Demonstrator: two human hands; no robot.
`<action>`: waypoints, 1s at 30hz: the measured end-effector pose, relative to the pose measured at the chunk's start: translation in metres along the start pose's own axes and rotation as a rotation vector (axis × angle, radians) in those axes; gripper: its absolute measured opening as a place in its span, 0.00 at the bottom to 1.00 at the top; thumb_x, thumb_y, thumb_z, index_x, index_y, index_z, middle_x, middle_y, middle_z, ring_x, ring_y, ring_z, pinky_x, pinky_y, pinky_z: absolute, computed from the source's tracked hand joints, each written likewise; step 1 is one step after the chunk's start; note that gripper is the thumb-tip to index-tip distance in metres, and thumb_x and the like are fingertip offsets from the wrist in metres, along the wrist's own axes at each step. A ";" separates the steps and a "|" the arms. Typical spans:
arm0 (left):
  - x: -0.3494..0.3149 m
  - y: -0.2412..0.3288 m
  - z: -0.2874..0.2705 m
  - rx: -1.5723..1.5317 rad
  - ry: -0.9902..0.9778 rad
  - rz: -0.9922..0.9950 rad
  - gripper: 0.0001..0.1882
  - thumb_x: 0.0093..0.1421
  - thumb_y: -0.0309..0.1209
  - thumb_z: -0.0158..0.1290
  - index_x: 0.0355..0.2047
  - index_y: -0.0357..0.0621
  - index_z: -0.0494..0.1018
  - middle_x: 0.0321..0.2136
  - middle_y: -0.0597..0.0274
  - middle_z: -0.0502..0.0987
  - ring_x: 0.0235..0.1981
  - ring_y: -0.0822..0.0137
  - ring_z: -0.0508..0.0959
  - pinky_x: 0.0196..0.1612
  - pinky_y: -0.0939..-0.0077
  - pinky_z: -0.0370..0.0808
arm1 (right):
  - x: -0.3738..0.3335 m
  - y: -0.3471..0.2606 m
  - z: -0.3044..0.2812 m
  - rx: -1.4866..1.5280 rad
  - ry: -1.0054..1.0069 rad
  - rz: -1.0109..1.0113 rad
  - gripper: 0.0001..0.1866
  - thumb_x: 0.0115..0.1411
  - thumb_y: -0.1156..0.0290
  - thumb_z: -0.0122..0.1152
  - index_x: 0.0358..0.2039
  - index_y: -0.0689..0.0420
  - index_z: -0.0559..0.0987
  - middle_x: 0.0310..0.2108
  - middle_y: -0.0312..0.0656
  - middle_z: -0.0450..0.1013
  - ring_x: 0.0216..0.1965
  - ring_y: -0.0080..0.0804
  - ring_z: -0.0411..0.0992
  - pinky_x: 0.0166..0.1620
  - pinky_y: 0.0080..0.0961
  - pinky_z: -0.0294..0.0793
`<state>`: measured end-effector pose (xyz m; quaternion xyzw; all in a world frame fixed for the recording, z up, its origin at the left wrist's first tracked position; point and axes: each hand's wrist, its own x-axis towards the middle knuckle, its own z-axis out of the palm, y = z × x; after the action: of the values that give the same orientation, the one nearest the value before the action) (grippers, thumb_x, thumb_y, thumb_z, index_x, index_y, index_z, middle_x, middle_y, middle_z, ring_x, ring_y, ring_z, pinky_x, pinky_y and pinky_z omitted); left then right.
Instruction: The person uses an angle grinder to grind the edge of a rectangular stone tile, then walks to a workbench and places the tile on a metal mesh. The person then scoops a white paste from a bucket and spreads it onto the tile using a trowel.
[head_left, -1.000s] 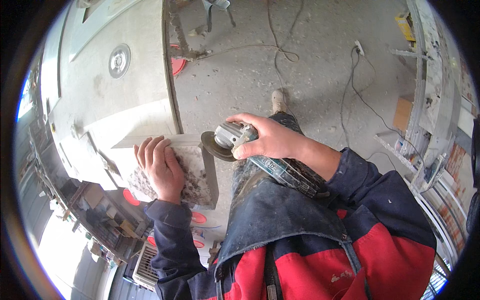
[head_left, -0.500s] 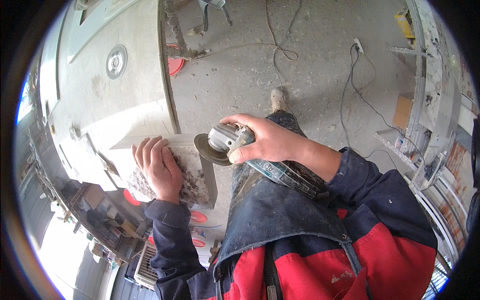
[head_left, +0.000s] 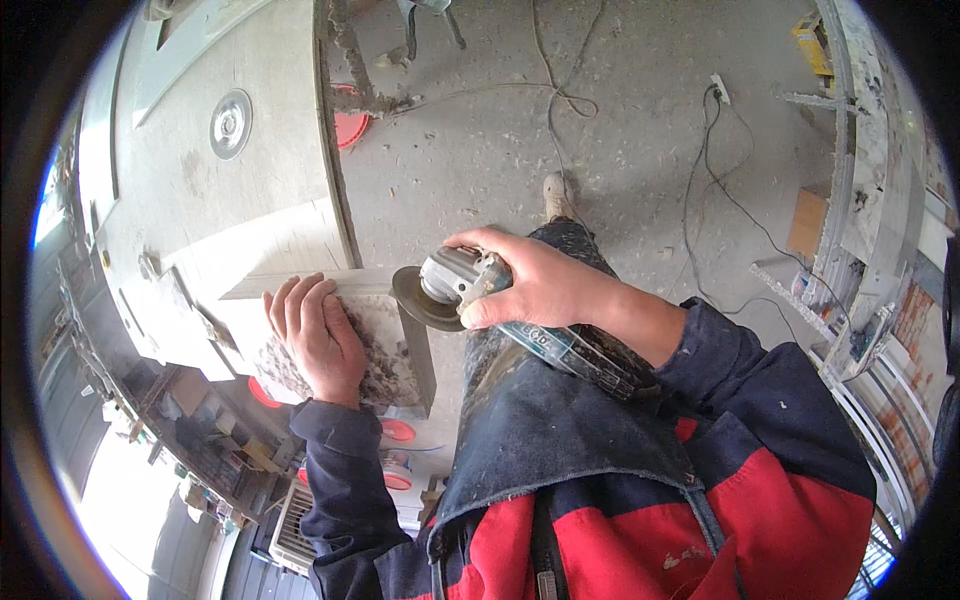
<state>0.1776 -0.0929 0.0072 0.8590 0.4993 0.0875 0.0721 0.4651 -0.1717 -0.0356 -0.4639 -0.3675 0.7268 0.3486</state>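
My right hand (head_left: 530,277) is wrapped round the head end of a grey and teal angle grinder (head_left: 545,335). Its round disc (head_left: 428,298) is at the right edge of a block with a mottled black-and-white top (head_left: 378,345); whether the two touch, I cannot tell. On that block my left hand (head_left: 322,340) lies flat, fingers stretched toward its far edge. The block sits at the near right corner of a pale workbench (head_left: 280,170), its right side face grey and smooth.
A loose round metal disc (head_left: 231,124) lies on the workbench. Cables (head_left: 552,110) run over the dusty floor, with a white power strip (head_left: 719,90) at right. Red round lids (head_left: 397,430) show below the bench. Shelving with clutter (head_left: 215,430) stands at left.
The angle grinder and my right hand have shifted very slightly to the right. My left hand and the block stay put.
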 end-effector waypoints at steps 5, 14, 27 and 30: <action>0.001 0.002 -0.001 -0.002 0.003 0.003 0.09 0.68 0.29 0.49 0.42 0.42 0.79 0.47 0.57 0.80 0.57 0.52 0.74 0.71 0.44 0.54 | 0.005 0.018 -0.003 0.006 0.031 0.032 0.41 0.51 0.63 0.77 0.64 0.62 0.71 0.52 0.50 0.78 0.53 0.36 0.76 0.59 0.31 0.73; 0.001 -0.002 -0.001 -0.014 0.006 0.014 0.09 0.68 0.29 0.49 0.43 0.43 0.78 0.47 0.56 0.80 0.57 0.50 0.74 0.71 0.42 0.55 | 0.000 0.004 -0.009 0.086 0.046 -0.008 0.41 0.49 0.64 0.76 0.63 0.62 0.72 0.51 0.47 0.78 0.53 0.33 0.76 0.58 0.29 0.73; 0.001 -0.002 0.000 -0.020 0.017 0.011 0.09 0.68 0.29 0.49 0.43 0.43 0.79 0.47 0.56 0.80 0.57 0.49 0.74 0.71 0.43 0.55 | 0.008 0.023 -0.015 0.054 -0.069 0.067 0.44 0.53 0.64 0.77 0.67 0.64 0.67 0.57 0.46 0.73 0.58 0.32 0.72 0.63 0.30 0.70; -0.001 -0.002 -0.001 -0.018 0.022 0.008 0.09 0.68 0.29 0.49 0.43 0.43 0.79 0.47 0.57 0.80 0.57 0.49 0.74 0.71 0.43 0.55 | 0.009 0.020 -0.013 0.012 -0.062 0.075 0.44 0.53 0.64 0.76 0.66 0.64 0.67 0.57 0.47 0.74 0.58 0.32 0.72 0.63 0.30 0.70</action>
<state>0.1754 -0.0930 0.0076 0.8594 0.4956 0.1014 0.0739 0.4707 -0.1713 -0.0605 -0.4526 -0.3562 0.7556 0.3120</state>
